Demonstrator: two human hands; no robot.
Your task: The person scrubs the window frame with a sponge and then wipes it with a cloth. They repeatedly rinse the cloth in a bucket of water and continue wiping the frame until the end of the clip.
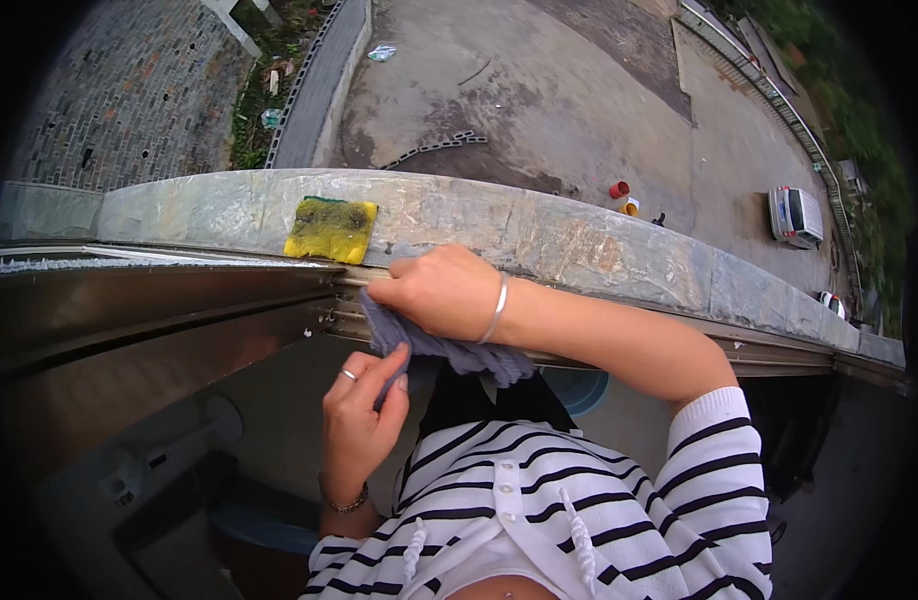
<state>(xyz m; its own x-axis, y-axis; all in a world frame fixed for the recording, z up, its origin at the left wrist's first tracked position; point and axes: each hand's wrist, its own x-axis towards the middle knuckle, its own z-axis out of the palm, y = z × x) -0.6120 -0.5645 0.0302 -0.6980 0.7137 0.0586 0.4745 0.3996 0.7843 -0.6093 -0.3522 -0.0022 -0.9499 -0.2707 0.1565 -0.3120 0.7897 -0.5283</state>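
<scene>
My right hand point(445, 294), with a silver bangle at its wrist, is closed on a grey-purple cloth point(466, 356) over the window track. The cloth hangs down from it on the inner side of the track. Lower and to the left, my left hand point(365, 409) pinches an edge of the same cloth between thumb and fingers. Beneath and beside the cloth runs the metal sliding-window track point(348, 304), partly hidden by my right hand and forearm. A dirty yellow sponge point(331, 229) with a green layer lies on the stone sill point(564, 236), just beyond the track.
A brown metal window sash point(166, 322) stands at the left, close to my left hand. Beyond the sill is a drop to a concrete yard point(579, 90) with a parked white vehicle point(796, 217). A blue basin point(583, 390) is below, inside.
</scene>
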